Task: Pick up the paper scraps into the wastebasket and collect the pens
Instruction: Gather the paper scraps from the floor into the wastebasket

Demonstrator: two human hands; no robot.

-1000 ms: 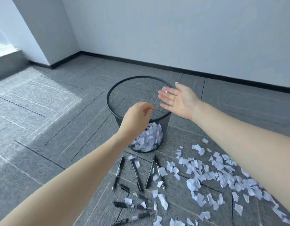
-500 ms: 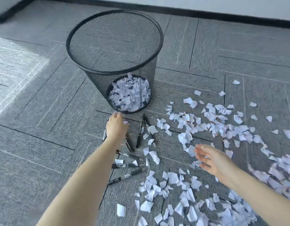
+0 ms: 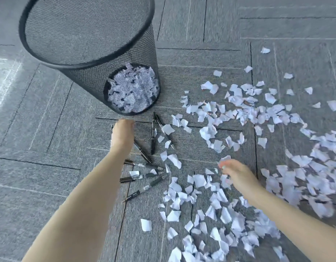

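Observation:
The black mesh wastebasket (image 3: 87,63) stands at the upper left, with white paper scraps (image 3: 133,89) showing through the mesh at its bottom. Several black pens (image 3: 153,135) lie on the carpet just below it. My left hand (image 3: 122,135) is down on the floor at the basket's foot, back up. Its fingers are hidden, and a pen end (image 3: 112,129) shows at its left edge. My right hand (image 3: 237,173) hovers low over the loose scraps (image 3: 199,180), fingers stretched toward them, blurred by motion.
Many more paper scraps (image 3: 257,110) spread over the grey carpet tiles (image 3: 50,148) to the right and front. Some scraps lie between and on the pens. The carpet left of the basket and pens carries nothing.
Both hands came down from above the wastebasket to the floor. The left now sits at the pens beside the basket; the right has dropped lower onto the scraps. My view tilted down and closer.

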